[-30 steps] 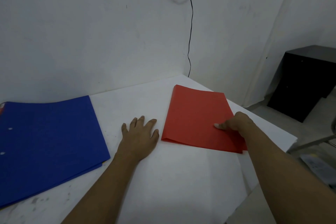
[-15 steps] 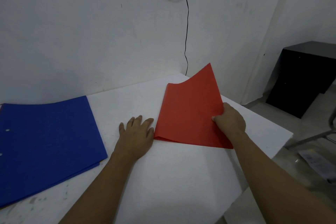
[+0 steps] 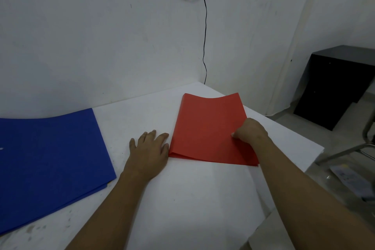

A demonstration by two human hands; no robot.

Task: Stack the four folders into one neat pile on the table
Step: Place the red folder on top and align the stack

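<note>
Red folder [image 3: 209, 128]: right edge pinched in right hand [image 3: 250, 133] grip, far edge bowed.
Left hand [image 3: 150, 148]: flat, released, on surface [image 3: 192, 199].
Blue folder [image 3: 48, 154]: lies leftward, nearer left hand.

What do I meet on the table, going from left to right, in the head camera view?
blue folder → left hand, flat on the table → red folder → right hand, gripping the red folder's right edge.

Dim, flat, bluish indoor light, no glare. Soft shadow on the white table [image 3: 192, 199] just below the flat left hand [image 3: 149, 152]. Wide-angle bend curves the edges of the frame; the lower right corner is blurred.
</note>
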